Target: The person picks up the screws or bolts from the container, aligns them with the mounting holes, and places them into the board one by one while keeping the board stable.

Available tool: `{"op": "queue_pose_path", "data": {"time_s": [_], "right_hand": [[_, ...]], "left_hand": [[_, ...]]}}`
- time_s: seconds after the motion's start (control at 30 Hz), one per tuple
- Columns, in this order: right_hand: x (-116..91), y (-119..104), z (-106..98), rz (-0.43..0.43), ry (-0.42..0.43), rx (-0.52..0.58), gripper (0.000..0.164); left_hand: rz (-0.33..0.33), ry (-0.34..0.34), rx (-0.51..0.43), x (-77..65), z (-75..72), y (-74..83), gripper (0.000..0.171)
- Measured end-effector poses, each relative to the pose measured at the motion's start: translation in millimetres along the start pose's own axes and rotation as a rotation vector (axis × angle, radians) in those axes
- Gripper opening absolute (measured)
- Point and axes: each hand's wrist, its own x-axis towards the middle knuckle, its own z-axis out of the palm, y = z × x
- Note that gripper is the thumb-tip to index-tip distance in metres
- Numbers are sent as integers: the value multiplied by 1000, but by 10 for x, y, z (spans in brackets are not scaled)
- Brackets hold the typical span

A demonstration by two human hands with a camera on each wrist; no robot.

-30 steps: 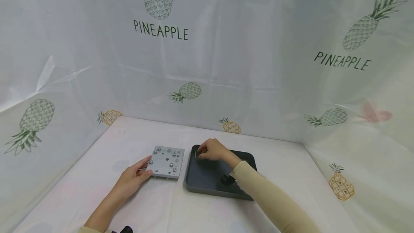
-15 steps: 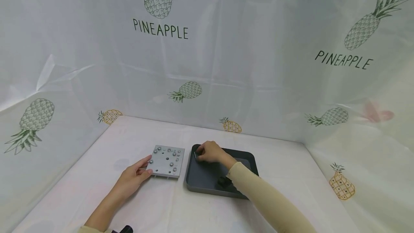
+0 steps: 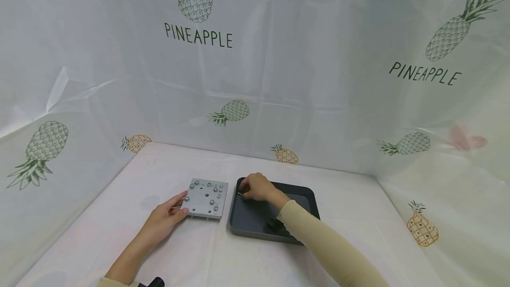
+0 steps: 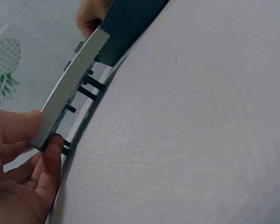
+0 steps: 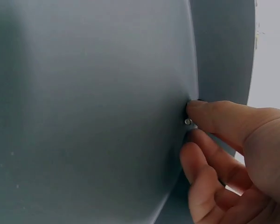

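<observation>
My left hand [image 3: 164,217] grips a square metal plate [image 3: 199,200] by its left edge, thumb on top and fingers below. Several bolts sit in the plate, their heads on the upper face; in the left wrist view, their dark shanks [image 4: 92,84] stick out underneath. Inside a dark grey tray [image 3: 255,218], at its far left corner, my right hand [image 3: 258,187] pinches a small metal screw [image 3: 240,193] between thumb and finger. Only the screw's shiny end [image 5: 188,122] shows in the right wrist view; the fingers hide the rest.
The tray stands just right of the plate, its raised rim [image 3: 271,237] all round. A white cloth [image 3: 191,251] covers the table. A white pineapple-print sheet [image 3: 303,101] hangs behind and at both sides. My right sleeve [image 3: 322,238] crosses the tray's near right part.
In the tray's corner my right hand has shifted slightly left, and the screw, upright before, now lies tilted at the fingertips. My left hand and the plate have stayed put.
</observation>
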Motion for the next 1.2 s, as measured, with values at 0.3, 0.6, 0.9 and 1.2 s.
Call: {"op": "queue_pose_path", "data": {"time_s": [0.3, 0.6, 0.9, 1.2], "right_hand": [[25, -60, 2, -3, 2, -49, 11], [31, -90, -11, -21, -3, -62, 7], [21, -63, -42, -80, -44, -87, 7], [-33, 59, -52, -159, -55, -52, 12]], "left_hand": [[-5, -3, -12, -13, -1, -1, 67], [-3, -7, -16, -16, 3, -7, 66], [-4, -8, -11, -9, 3, -2, 67], [5, -5, -5, -8, 3, -7, 68]]}}
